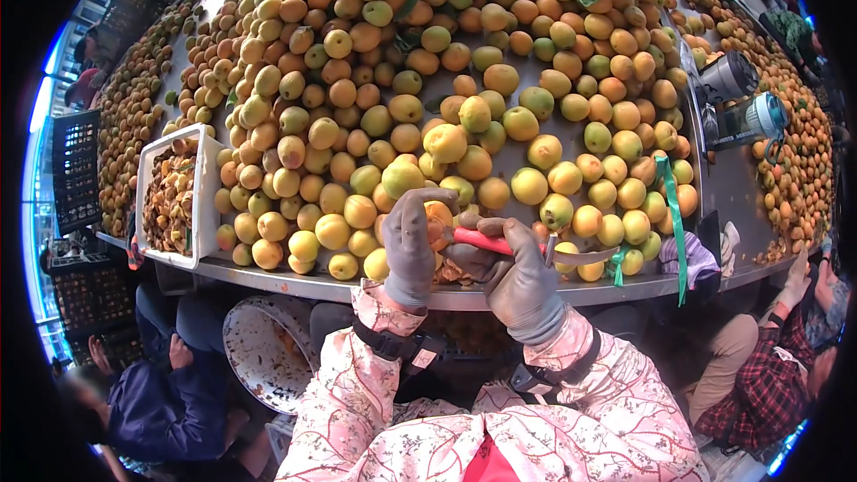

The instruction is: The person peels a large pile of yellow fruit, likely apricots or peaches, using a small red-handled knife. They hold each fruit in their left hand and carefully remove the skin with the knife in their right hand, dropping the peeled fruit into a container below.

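My left hand [411, 245], in a grey glove, is closed around an orange-yellow apricot [437, 213] above the table's near edge. My right hand [520, 286], gloved alike, grips a knife by its red handle [482, 240]. The handle's end points toward the apricot, and the curved metal blade [589, 257] sticks out on the right of the hand. Beneath and between the hands lie cut scraps [453, 270], partly hidden. Loose apricots [332, 230] in yellow, orange and green crowd the metal table just beyond both hands.
A white bin [207, 205] of scraps stands on the left. Green ribbon [671, 223] hangs over the near edge [464, 296]. A clear bottle [745, 120] and dark cup [728, 76] stand right. Below is a stained white bucket [268, 348]. People sit on both sides.
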`<state>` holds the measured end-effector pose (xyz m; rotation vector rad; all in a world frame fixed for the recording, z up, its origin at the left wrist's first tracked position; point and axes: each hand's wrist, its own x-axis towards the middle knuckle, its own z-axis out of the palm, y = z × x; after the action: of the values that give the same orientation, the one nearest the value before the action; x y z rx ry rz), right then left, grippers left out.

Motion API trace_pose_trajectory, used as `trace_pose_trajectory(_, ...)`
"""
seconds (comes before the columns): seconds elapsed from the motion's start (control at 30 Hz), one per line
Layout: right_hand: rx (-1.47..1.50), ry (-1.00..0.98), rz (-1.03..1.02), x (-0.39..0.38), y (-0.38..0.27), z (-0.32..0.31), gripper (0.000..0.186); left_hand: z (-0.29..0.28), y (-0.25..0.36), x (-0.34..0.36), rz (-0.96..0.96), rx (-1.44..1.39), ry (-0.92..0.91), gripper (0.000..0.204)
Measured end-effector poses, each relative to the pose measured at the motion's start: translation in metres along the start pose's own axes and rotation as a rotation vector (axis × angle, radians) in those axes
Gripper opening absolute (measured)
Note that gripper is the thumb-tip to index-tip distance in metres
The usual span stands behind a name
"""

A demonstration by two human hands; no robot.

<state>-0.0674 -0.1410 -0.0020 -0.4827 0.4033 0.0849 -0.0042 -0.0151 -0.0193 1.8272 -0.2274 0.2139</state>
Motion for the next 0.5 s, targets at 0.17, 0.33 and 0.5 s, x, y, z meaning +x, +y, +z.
trace_pose_trajectory(0.17, 0.081, 0.056, 0.020, -0.004, 0.005, 0.005, 0.030, 0.004, -0.002, -0.003, -0.093, -0.282, 0.006, 0.054)
trace_pose_trajectory(0.33, 0.100, 0.115, 0.018, 0.000, -0.006, 0.007, 0.033, 0.009, -0.003, 0.000, -0.174, -0.423, -0.089, 0.058)
trace_pose_trajectory(0.5, -0.059, -0.080, 0.003, 0.008, -0.037, -0.001, 0.039, -0.014, 0.007, 0.018, -0.462, -0.587, -0.487, 0.052)
